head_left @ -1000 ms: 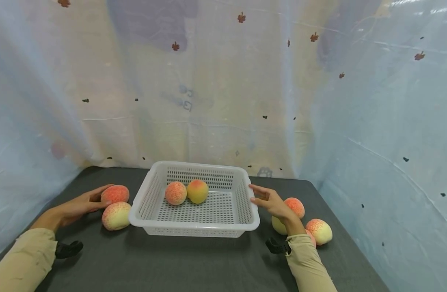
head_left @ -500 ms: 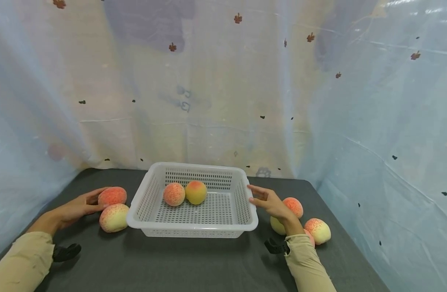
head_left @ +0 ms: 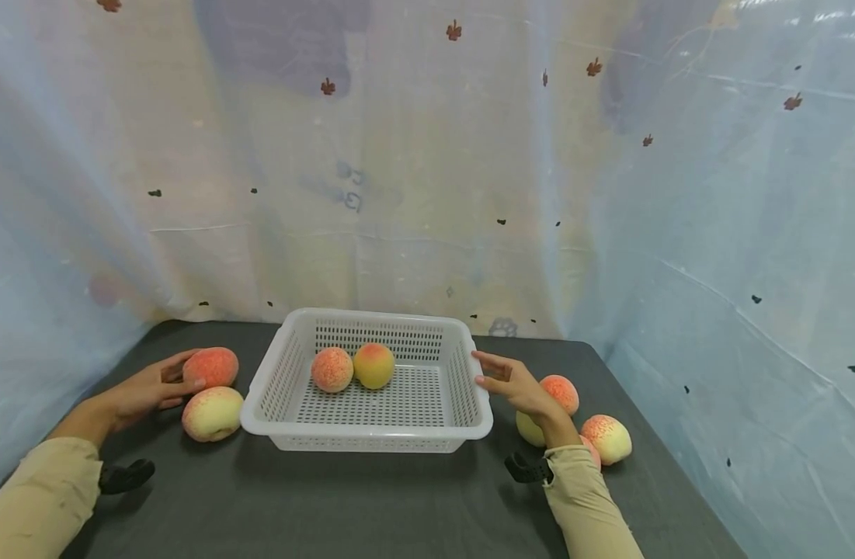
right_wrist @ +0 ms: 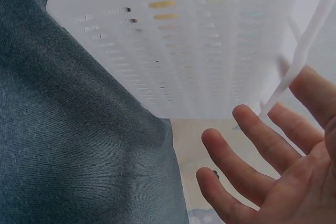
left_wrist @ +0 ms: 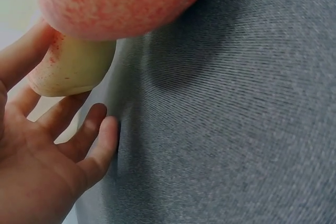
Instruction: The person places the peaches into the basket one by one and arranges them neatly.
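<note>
We see the left hand (head_left: pixel 144 394) near the bench's left edge, fingers and thumb bent around the red peach (head_left: pixel 216 365); we cannot tell whether that fruit is clear of the bench (head_left: pixel 329 505). A pale speckled peach (head_left: pixel 212 414) lies right beside it, on the near side, and takes up the gap toward the near left corner of the white basket (head_left: pixel 367 432). The basket's left wall stands between the held fruit and the interior.

We note the basket in the middle of the bench, toward the far edge. Inside, left of centre, are an orange peach (head_left: pixel 332 369) and a yellow-red peach (head_left: pixel 374 366), side by side.

The right hand (head_left: pixel 521 387) rests at the basket's right rim; we record its fingers as extended and loose, touching rather than clutching.

Toward the bench's right edge we count four more fruits: an orange-topped peach (head_left: pixel 560 394) and a yellow peach (head_left: pixel 530 429), both partly screened by the right forearm, a cream peach (head_left: pixel 606 439), and a reddish peach (head_left: pixel 591 450) mostly behind the right sleeve (head_left: pixel 588 497). Behind the far edge we see a patterned curtain (head_left: pixel 413 155).
</note>
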`<state>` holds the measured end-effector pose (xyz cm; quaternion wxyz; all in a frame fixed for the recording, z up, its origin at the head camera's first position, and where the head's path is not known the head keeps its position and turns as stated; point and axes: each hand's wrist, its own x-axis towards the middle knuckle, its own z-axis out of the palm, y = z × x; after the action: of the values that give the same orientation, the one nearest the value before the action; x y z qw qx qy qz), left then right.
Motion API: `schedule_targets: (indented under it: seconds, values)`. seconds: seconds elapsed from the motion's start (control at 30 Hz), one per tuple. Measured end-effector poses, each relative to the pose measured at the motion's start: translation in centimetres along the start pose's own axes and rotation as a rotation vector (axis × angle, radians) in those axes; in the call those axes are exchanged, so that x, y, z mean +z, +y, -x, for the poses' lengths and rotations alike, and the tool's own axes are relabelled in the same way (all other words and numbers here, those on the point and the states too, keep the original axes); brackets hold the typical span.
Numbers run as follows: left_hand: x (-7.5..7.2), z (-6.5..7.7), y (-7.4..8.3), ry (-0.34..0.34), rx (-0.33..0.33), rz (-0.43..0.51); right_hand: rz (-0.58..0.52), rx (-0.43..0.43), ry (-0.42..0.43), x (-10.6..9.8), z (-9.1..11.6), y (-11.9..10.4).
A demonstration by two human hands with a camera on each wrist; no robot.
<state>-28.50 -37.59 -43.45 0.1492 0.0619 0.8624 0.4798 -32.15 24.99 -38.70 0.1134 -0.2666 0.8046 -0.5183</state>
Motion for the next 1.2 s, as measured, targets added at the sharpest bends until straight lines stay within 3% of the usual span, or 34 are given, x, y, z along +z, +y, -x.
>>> schedule_targets:
  seconds: [0.17, 0.4, 0.77, 1.0, 1.2]
  values:
    - [-0.3, 0.0, 0.3, 0.018, -0.003, 0.006, -0.012, -0.010, -0.007, 0.0, 0.0, 0.1]
    - [-1.1, 0.5, 0.6, 0.043, 0.047, 0.013, -0.021, -0.030, -0.013, -0.1, -0.1, 0.2]
    - [-1.4, 1.2, 1.0, 0.030, 0.022, 0.073, -0.025, -0.011, -0.009, -0.2, -0.2, 0.3]
    - [-1.9, 1.2, 0.6, 0.056, 0.088, 0.061, -0.013, -0.005, -0.006, -0.2, -0.1, 0.1]
    - [-2.7, 1.3, 2.7, 0.070, 0.131, 0.005, -0.007, 0.013, 0.001, 0.0, 0.0, 0.0]
